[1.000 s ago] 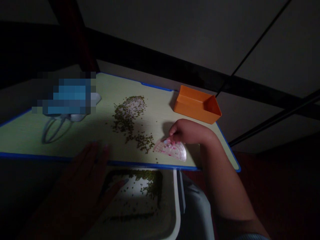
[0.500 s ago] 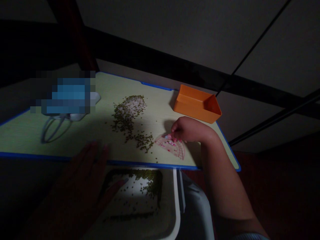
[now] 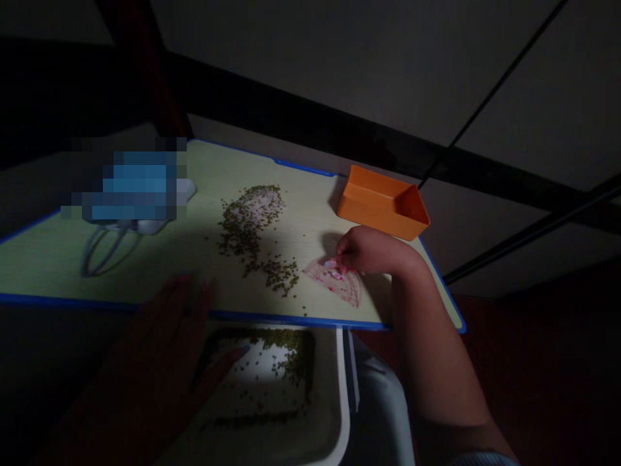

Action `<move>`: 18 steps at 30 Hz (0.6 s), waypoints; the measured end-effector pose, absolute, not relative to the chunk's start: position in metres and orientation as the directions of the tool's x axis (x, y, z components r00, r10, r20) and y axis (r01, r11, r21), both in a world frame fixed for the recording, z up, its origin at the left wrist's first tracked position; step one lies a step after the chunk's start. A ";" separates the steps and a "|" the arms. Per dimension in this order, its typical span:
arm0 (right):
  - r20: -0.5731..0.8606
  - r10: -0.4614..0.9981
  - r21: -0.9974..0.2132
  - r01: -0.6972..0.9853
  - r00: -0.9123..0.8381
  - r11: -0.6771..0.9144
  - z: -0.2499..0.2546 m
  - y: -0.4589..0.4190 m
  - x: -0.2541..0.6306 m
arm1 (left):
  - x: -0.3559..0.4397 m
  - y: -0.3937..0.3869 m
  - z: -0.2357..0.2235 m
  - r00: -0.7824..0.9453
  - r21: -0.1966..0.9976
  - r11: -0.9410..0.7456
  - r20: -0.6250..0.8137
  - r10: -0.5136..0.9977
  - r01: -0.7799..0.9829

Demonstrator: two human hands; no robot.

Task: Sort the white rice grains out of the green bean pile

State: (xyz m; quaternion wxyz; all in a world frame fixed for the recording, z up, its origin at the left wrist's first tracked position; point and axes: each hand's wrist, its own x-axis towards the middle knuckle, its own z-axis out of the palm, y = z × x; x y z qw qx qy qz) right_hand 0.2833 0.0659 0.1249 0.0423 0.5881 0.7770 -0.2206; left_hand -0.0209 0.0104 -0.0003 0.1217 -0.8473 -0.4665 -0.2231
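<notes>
The table's [image 3: 310, 200] front edge has no raised lip apparent; beans pushed carelessly could miss the tub [image 3: 345, 414] below. The left hand [image 3: 155, 343] is spread, its thumb over the tub; leaning there might tip it. The orange box [image 3: 373, 223] stands behind the right hand [image 3: 371, 249], which pinches the protractor [image 3: 339, 285] near the front edge, right of the green beans [image 3: 281, 275]. A wide sweep could scatter these or drag along white grains [image 3: 259, 200], mixed among them farther back.
</notes>
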 end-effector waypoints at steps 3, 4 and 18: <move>-0.309 0.904 -0.278 0.937 -0.295 0.210 0.123 0.068 0.285 | -0.021 0.010 0.000 0.459 0.014 -0.530 0.482 0.747 0.848; -0.302 0.907 -0.271 0.938 -0.294 0.214 0.122 0.068 0.286 | -0.021 0.010 0.000 0.457 0.015 -0.528 0.479 0.749 0.849; -0.261 0.884 -0.365 0.887 -0.389 0.282 0.120 0.068 0.284 | -0.021 0.009 0.002 0.458 0.023 -0.523 0.452 0.765 0.852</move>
